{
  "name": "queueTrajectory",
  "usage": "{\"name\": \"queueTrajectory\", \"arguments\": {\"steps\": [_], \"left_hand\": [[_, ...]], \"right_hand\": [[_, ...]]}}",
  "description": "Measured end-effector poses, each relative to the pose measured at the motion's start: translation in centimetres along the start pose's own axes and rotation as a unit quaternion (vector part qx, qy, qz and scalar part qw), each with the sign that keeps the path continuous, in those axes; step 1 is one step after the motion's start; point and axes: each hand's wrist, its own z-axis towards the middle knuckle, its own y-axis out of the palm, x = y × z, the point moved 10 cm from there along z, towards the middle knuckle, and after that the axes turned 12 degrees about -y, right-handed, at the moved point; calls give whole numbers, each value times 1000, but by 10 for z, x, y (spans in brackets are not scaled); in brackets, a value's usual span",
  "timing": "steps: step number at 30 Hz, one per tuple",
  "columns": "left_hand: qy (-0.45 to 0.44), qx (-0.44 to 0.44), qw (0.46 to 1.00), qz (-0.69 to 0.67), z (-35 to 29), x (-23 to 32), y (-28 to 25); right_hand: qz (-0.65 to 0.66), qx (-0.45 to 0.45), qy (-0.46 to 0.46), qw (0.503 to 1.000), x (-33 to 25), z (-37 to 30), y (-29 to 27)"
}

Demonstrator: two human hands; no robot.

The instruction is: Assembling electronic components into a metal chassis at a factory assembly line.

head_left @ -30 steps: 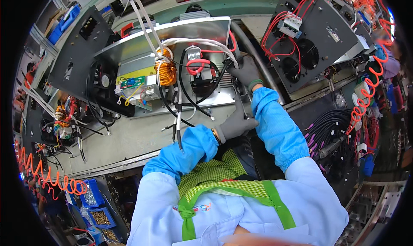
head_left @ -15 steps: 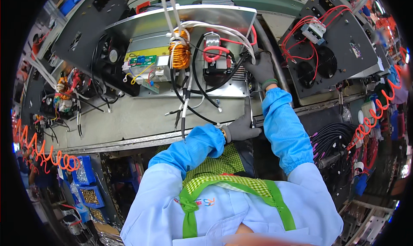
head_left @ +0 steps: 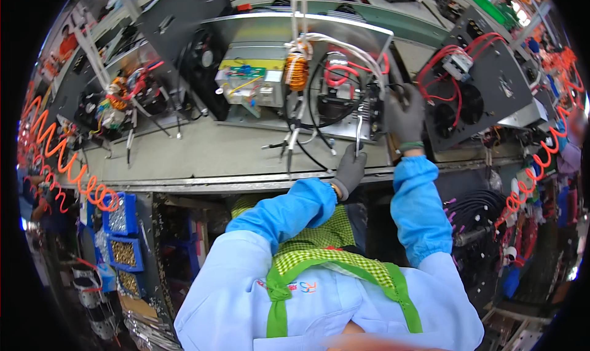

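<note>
My left hand (head_left: 351, 170), in a grey glove, is closed on a thin silver wrench (head_left: 359, 130) that points away from me over the bench edge. The wrench's far end reaches the right front of an open metal chassis (head_left: 344, 128). My right hand (head_left: 405, 116), also gloved and a little blurred, is just off the chassis's right side with its fingers bent; what they hold, if anything, is hidden. Close to it end several white cables (head_left: 369, 59). In the chassis are an orange copper coil (head_left: 297, 73), a green circuit board (head_left: 247, 71) and a block with red cable loops (head_left: 337, 74).
A dark panel with fans and red wires (head_left: 470, 96) leans at the right. Another wired assembly (head_left: 117, 105) stands at the left. Orange coiled hoses (head_left: 80, 179) hang on both sides. Blue bins (head_left: 124, 253) of small hardware sit below the bench (head_left: 227, 157) at left.
My view has shifted, so the bench things appear further right. My right hand has come away from the white cable end to the chassis's right side. My left hand now grips the wrench more upright.
</note>
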Motion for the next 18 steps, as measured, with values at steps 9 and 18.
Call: {"name": "queueTrajectory", "arguments": {"steps": [9, 18], "left_hand": [[73, -133, 978, 143, -98, 31, -33], [195, 178, 945, 195, -263, 96, -251]], "right_hand": [[-137, -144, -341, 919, -185, 35, 79], [37, -87, -108, 990, -96, 47, 89]]}}
